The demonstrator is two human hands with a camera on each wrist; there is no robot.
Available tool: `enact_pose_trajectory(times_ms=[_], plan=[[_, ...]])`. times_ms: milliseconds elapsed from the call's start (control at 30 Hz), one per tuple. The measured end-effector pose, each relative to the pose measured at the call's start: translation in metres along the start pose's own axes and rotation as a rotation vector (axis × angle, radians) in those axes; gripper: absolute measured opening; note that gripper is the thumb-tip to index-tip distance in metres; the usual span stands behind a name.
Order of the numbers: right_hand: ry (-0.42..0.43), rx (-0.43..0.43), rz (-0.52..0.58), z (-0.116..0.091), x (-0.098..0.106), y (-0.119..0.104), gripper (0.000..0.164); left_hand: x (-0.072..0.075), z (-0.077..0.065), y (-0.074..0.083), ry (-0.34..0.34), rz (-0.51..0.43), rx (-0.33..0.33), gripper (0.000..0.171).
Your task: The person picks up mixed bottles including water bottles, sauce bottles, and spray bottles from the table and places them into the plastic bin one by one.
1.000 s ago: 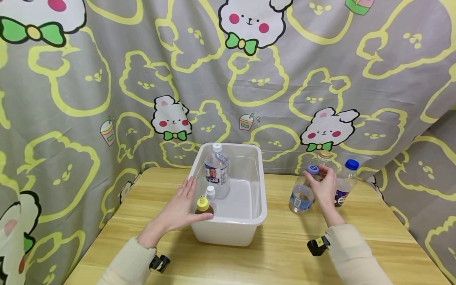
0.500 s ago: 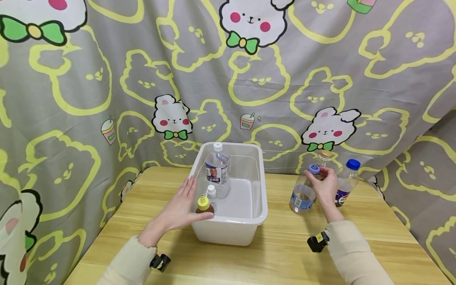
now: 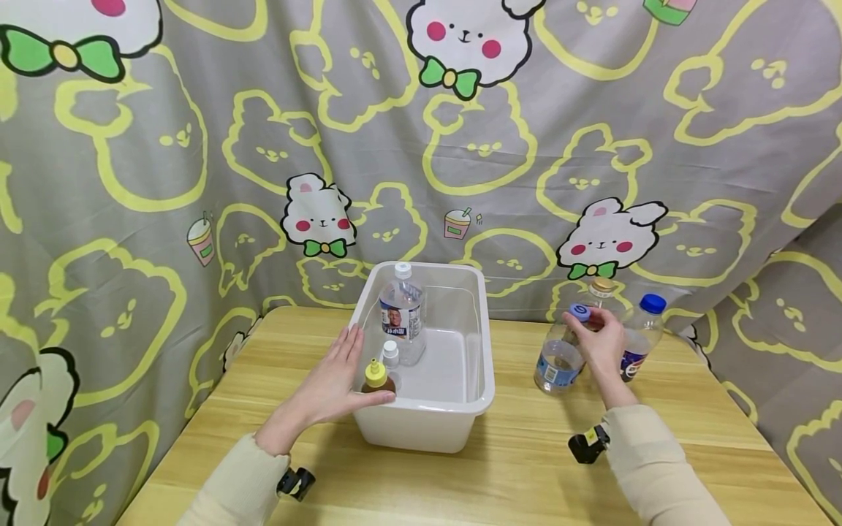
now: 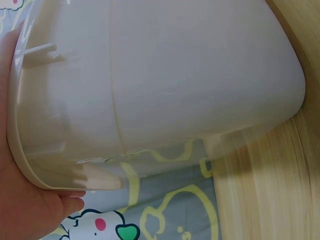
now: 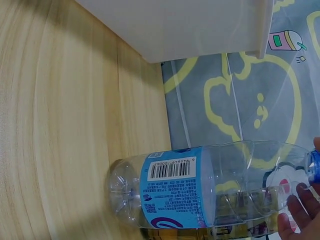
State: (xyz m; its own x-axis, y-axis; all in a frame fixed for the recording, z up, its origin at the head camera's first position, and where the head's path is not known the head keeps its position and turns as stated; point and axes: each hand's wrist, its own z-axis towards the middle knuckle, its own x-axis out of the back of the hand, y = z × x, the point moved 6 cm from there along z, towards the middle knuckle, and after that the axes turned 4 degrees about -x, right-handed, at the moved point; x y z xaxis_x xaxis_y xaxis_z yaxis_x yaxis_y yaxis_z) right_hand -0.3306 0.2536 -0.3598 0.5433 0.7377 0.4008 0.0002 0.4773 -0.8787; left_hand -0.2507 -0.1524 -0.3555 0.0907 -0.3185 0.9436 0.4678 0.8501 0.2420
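Observation:
My left hand (image 3: 322,383) lies against the near left corner of a white plastic bin (image 3: 483,351), fingers straight along the left rim and thumb across the front rim. The left wrist view shows the bin's outer wall (image 4: 200,75) close up. At the right, my right hand (image 3: 600,343) pinches the blue-purple cap (image 3: 579,312) of a clear plastic bottle (image 3: 558,358). This bottle is upright, its base at the table, with a blue barcode label (image 5: 175,185) facing the right wrist camera.
Inside the bin are a large clear bottle (image 3: 401,314), a small white-capped bottle (image 3: 390,353) and a brown bottle with a yellow nozzle (image 3: 376,376). Past my right hand stand a gold-capped bottle (image 3: 601,287) and a blue-capped bottle (image 3: 647,329) on the wooden table (image 3: 520,467). A patterned curtain (image 3: 388,146) hangs behind.
Hands, bin and bottles keep their places, with the right hand still on the same cap. Only a slight shift of the head view shows.

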Motion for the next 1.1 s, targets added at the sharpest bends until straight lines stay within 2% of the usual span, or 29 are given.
enact_pose_trajectory(times_ms=[367, 833, 1100], plan=[[-0.058, -0.007, -0.024, -0.001, 0.000, -0.003, 0.049, 0.001, 0.000, 0.001, 0.003, 0.005, 0.000, 0.112], [-0.064, 0.057, 0.005, -0.007, 0.000, -0.018, 0.050, -0.001, 0.000, 0.000, 0.005, 0.001, 0.000, 0.111], [-0.127, 0.081, -0.051, -0.013, 0.002, -0.030, 0.049, -0.002, 0.000, 0.000, -0.011, -0.011, 0.014, 0.113]])
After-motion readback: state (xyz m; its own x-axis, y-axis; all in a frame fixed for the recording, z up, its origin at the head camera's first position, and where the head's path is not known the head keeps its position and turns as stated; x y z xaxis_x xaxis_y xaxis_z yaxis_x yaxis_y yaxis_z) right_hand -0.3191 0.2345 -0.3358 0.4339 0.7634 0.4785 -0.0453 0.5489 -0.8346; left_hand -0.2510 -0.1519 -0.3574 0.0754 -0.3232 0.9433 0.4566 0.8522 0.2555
